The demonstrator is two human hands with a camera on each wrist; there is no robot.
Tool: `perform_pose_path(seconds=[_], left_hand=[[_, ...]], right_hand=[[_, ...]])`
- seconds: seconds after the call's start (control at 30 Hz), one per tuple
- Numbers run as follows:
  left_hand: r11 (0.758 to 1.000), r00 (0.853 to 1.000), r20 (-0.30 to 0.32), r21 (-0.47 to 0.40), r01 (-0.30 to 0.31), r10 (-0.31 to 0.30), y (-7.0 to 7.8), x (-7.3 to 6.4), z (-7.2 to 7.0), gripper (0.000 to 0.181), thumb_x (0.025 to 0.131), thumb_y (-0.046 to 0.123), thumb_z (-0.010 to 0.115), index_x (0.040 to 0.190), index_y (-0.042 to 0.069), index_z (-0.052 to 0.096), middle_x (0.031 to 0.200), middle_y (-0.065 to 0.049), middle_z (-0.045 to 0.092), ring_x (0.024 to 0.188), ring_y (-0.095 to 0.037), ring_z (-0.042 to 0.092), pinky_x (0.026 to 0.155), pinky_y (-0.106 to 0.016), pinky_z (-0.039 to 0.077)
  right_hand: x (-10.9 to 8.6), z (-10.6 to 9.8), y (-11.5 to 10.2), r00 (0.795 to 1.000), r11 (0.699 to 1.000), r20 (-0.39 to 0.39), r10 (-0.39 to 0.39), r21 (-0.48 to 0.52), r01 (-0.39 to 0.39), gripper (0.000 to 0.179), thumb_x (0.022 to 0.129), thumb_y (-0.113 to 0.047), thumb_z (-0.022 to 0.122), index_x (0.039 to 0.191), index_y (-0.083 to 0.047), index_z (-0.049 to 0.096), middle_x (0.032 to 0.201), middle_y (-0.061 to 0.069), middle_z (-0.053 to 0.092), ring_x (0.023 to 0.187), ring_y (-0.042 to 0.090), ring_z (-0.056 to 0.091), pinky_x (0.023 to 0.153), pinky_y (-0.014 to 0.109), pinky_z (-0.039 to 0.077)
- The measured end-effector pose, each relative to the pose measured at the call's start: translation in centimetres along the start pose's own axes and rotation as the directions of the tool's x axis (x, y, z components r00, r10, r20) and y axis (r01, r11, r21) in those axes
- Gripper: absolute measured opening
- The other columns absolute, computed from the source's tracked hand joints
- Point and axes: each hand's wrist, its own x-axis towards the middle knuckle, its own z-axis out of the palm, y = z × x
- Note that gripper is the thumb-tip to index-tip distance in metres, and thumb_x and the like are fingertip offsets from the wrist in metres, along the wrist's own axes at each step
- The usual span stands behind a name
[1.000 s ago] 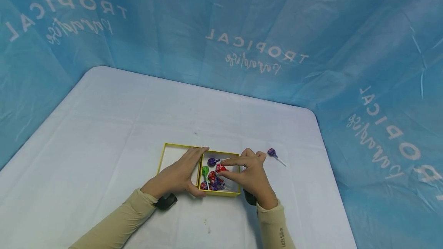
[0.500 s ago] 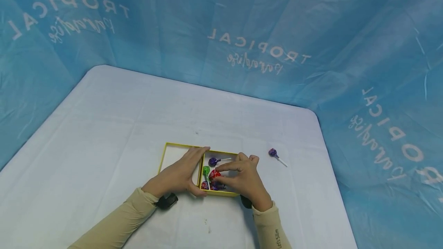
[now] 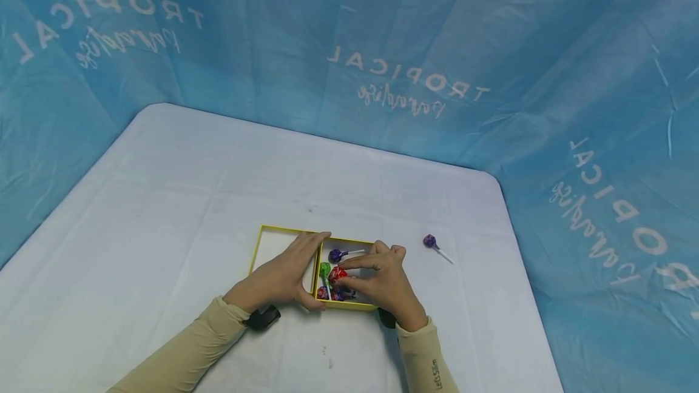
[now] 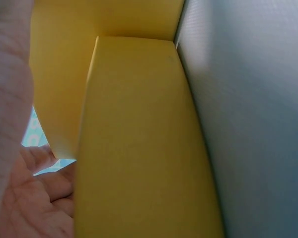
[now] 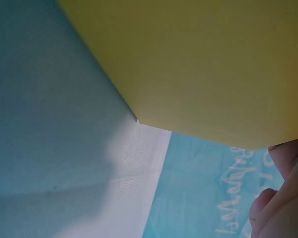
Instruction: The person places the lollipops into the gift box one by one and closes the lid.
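My left hand (image 3: 275, 278) grips a yellow-rimmed box (image 3: 355, 306) with white inside, fingers at its far edge and thumb at the near one. A yellow wall (image 4: 139, 139) fills much of the left wrist view. Over the box, my right hand (image 3: 390, 284) pinches a red lollipop (image 3: 337, 274) between thumb and forefinger; its stick is hidden by the hand. A purple lollipop (image 3: 335, 255) lies at the back of the box and a green lollipop (image 3: 325, 270) along its left side. More wrapped lollipops (image 3: 323, 293) sit near the front, partly covered.
Left of the lollipops, a second yellow-edged tray (image 3: 260, 247) adjoins the box, partly under my left hand. One purple lollipop (image 3: 430, 241) lies on the white tabletop (image 3: 306, 168) to the right. Blue printed curtains (image 3: 349, 29) stand around the table's far sides.
My right hand has moved left and slightly nearer with the red lollipop, closer to the green one. During the last half second it has barely shifted. The left hand keeps its place.
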Motion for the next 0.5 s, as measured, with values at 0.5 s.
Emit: perform_pose_path(seconds=[0.5], left_hand=[[1.000, 1.000, -0.001, -0.001, -0.007, 0.007, -0.11, 0.01, 0.03, 0.128, 0.061, 0.053, 0.092, 0.157, 0.003, 0.024, 0.151, -0.014, 0.041, 0.130, -0.022, 0.042, 0.107, -0.043, 0.046]], right_hand=[[0.27, -0.26, -0.68, 0.991, 0.986, 0.056, 0.125, -0.116, -0.118, 0.022, 0.073, -0.034, 0.090, 0.094, -0.033, 0.083, 0.071, -0.011, 0.057, 0.071, 0.014, 0.040, 0.075, 0.043, 0.012]])
